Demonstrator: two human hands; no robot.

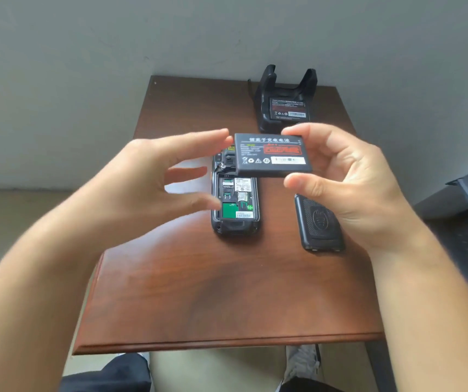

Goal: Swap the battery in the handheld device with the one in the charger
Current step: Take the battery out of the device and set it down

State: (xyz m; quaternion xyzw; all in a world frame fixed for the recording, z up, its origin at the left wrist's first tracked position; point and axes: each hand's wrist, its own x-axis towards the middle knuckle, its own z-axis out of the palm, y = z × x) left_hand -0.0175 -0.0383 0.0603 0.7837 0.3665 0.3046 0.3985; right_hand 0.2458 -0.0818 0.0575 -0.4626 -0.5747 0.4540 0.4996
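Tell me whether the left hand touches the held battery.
Cannot tell. In the head view the left hand has its fingers right at the battery edge, with no clear gap or contact.

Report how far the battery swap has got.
Done: the cover is off and lies on the table; the device bay is empty. In hand: the right hand holds a battery above the device; the left hand is open beside it. Left: the other battery sits in the charger; both need seating, and the cover refitting.
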